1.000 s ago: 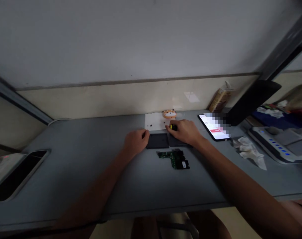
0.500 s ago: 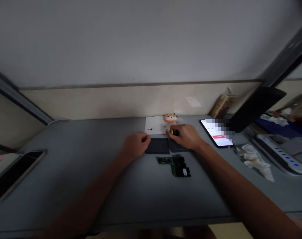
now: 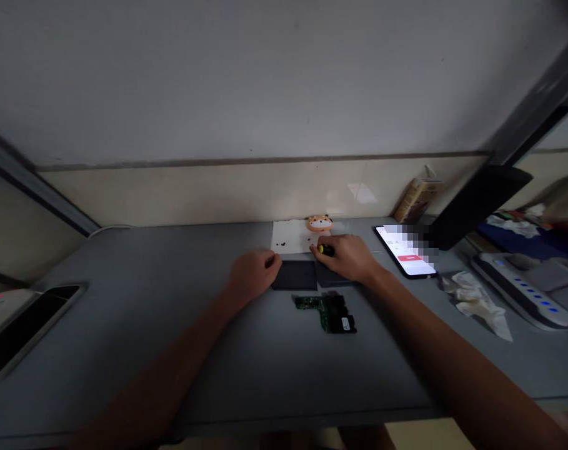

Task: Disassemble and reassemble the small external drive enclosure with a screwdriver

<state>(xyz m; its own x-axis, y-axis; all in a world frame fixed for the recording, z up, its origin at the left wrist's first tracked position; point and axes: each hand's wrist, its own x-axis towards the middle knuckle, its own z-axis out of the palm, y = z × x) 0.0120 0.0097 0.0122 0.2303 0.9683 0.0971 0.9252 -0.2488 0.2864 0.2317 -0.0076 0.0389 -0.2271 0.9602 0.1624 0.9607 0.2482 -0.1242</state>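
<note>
My left hand (image 3: 254, 274) is closed, its thumb and fingertips together beside the left edge of a flat black plastic case half (image 3: 295, 275). Whether anything is pinched there I cannot make out. My right hand (image 3: 352, 257) wraps around a short black-and-yellow screwdriver (image 3: 327, 250); only its handle shows. Beneath that hand lies a second dark flat piece (image 3: 333, 278), partly covered. A green circuit board (image 3: 328, 312) with a black section and a white label lies nearer to me. Behind the hands, small dark screws (image 3: 282, 244) rest on a white paper sheet (image 3: 290, 232).
An orange animal-faced case (image 3: 320, 223) sits at the paper's back edge. To the right are a lit phone (image 3: 408, 253), a drink carton (image 3: 417, 199), a black upright object (image 3: 483, 203), crumpled tissue (image 3: 475, 300) and a power strip (image 3: 527, 290). A dark-screened device (image 3: 30, 328) lies left.
The whole view has shifted very slightly. Both hands keep the same places and grips, and the board and case pieces lie as before.
</note>
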